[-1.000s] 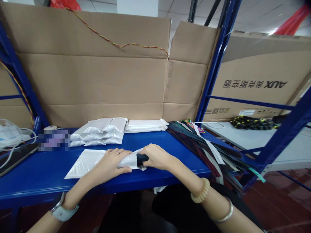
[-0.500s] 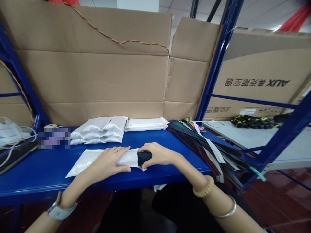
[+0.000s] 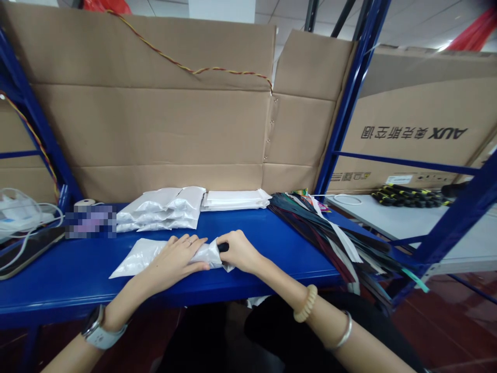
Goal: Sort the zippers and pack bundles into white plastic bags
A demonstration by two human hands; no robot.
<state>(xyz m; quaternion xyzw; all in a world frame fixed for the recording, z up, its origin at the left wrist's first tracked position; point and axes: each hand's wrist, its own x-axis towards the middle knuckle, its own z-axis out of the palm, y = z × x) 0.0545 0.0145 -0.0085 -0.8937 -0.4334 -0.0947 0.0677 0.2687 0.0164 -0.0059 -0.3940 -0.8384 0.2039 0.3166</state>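
A white plastic mailer bag (image 3: 135, 256) lies flat on the blue shelf (image 3: 70, 290) in front of me. My left hand (image 3: 176, 256) rests on the bag near its open end, fingers curled down over the plastic. My right hand (image 3: 238, 251) is closed on a black folded item (image 3: 222, 247) at the bag's mouth. Only a small dark edge of that item shows between my fingers and the plastic.
Filled white bags (image 3: 163, 210) and a stack of flat white bags (image 3: 233, 198) lie at the back. A fan of dark strips (image 3: 330, 235) spreads to the right. A phone and cables (image 3: 23, 243) sit at the left. Cardboard (image 3: 155, 114) walls the back.
My right hand has pushed the black item further left into the bag, so much less of it shows. The bag has bunched up a little under my left hand.
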